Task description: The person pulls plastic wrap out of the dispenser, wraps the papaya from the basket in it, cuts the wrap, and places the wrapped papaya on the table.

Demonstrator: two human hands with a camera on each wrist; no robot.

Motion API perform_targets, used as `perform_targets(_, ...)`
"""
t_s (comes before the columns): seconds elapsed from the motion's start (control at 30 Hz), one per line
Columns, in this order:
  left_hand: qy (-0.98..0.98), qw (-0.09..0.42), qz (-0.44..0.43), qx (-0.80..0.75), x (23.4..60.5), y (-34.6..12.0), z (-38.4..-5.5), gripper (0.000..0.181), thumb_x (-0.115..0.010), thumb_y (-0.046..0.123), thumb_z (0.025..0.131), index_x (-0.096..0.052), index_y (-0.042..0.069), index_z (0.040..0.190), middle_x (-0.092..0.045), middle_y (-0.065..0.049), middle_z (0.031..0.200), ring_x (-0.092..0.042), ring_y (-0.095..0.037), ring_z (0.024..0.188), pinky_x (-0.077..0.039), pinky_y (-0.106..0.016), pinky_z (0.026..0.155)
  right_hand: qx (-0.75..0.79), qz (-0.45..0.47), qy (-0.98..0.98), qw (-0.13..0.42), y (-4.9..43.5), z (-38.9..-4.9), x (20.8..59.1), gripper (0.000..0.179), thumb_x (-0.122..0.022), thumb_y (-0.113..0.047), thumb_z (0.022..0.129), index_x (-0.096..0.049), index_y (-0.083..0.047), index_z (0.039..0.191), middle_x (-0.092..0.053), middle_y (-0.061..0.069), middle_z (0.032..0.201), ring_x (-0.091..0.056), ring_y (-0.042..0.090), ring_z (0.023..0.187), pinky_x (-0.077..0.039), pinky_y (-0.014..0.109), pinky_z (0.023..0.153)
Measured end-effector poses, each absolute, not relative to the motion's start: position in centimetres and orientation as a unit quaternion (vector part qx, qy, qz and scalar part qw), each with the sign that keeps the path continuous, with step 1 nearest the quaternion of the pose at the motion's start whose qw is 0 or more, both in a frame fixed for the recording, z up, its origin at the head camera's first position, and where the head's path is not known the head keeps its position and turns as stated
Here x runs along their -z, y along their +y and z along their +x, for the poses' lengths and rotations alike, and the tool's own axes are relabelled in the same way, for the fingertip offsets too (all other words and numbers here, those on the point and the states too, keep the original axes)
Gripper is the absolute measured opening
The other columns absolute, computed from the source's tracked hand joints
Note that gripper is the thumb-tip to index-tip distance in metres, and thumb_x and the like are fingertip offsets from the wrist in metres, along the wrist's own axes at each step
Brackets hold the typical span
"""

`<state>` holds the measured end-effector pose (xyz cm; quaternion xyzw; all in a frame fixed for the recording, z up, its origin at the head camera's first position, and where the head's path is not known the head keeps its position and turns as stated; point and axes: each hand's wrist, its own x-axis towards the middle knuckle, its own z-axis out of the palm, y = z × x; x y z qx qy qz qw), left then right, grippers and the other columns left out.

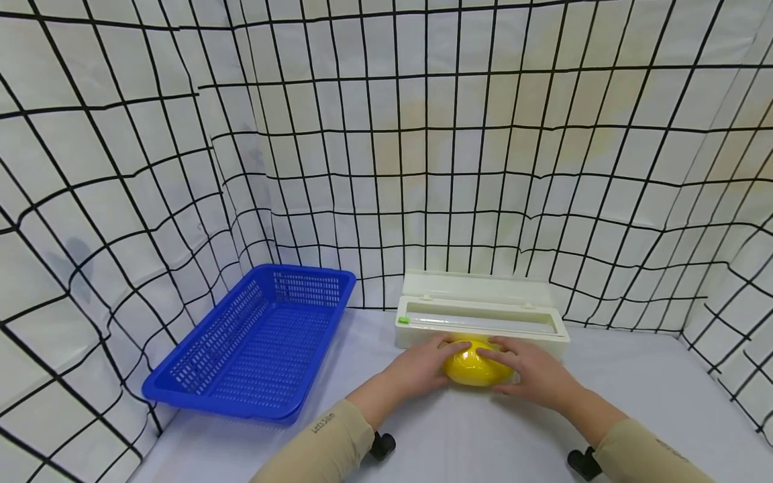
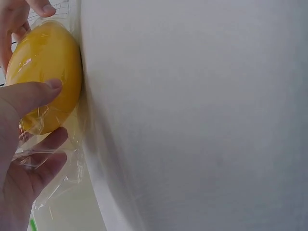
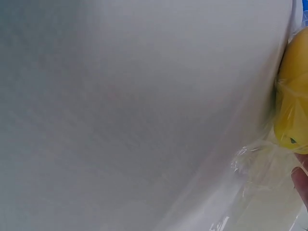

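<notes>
A smooth, oval yellow fruit [image 1: 477, 365], wrapped in clear cling film, lies on the white tabletop in front of a cream cling film dispenser [image 1: 558, 329]. My left hand [image 1: 419, 367] holds its left end, with the thumb on the yellow surface and the fingers among loose film [image 2: 72, 166] in the left wrist view. From the other side my right hand [image 1: 537, 376] grips the fruit, fingertips on top and thumb low at the near side. Crinkled film [image 3: 252, 163] trails from the fruit toward the dispenser in the right wrist view. Most of the right hand is out of that view.
To the left stands a blue plastic basket [image 1: 308, 365] with slotted walls. The dispenser's lid [image 1: 477, 285] is raised, showing a film roll [image 1: 483, 322] and a green slider [image 1: 404, 320]. Black grid netting [image 1: 423, 174] over white sheeting encloses the back and sides.
</notes>
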<state>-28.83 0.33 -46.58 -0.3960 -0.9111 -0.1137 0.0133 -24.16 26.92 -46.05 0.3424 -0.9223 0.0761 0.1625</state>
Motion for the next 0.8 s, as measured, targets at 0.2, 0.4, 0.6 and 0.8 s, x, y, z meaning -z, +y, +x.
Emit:
perform_targets(0.2, -0.913, -0.006, -0.383, 0.14, 46.3, 0.3, -28.8, 0.072, -0.075, 0.031, 0.089, -0.038, 0.04, 0.151, -0.043, 0.0, 0.148, -0.053, -0.016, 0.124, -0.047, -0.036, 0.102, -0.079, 0.353, -0.917, 0.17, 27.0, -24.4, 46.6, 0.082, -0.089, -0.039, 0.07, -0.053, -0.027, 0.143, -0.057, 0.012, 0.137, -0.059, 0.033, 0.117, -0.05, 0.051, 0.095)
perform_targets(0.4, -0.911, -0.041, -0.373, 0.169, 45.7, -0.2, -28.5, 0.074, -0.076, 0.033, 0.088, -0.037, 0.043, 0.151, -0.04, 0.002, 0.15, -0.053, -0.016, 0.125, -0.046, -0.038, 0.104, -0.086, 0.372, -0.908, 0.173, 27.1, -24.7, 46.8, 0.089, -0.091, -0.038, 0.068, -0.05, -0.027, 0.145, -0.056, 0.009, 0.137, -0.058, 0.031, 0.117, -0.05, 0.05, 0.096)
perform_targets(0.6, -0.901, -0.062, -0.379, 0.2, 45.0, -0.8, -28.3, 0.076, -0.077, 0.033, 0.086, -0.037, 0.043, 0.151, -0.042, 0.003, 0.146, -0.054, -0.012, 0.117, -0.048, -0.035, 0.099, -0.113, 0.362, -0.912, 0.157, 26.8, -24.0, 46.1, 0.089, -0.09, -0.043, 0.068, -0.049, -0.027, 0.146, -0.056, 0.004, 0.137, -0.057, 0.028, 0.118, -0.049, 0.049, 0.098)
perform_targets(0.8, -0.887, -0.1, -0.382, 0.239, 43.6, -1.3, -28.0, 0.078, -0.076, 0.034, 0.086, -0.035, 0.046, 0.15, -0.045, 0.001, 0.143, -0.053, -0.007, 0.105, -0.049, -0.032, 0.093, -0.151, 0.32, -0.926, 0.132, 26.5, -23.1, 45.2, 0.085, -0.091, -0.035, 0.07, -0.05, -0.028, 0.145, -0.058, 0.0, 0.136, -0.057, 0.026, 0.12, -0.049, 0.049, 0.098)
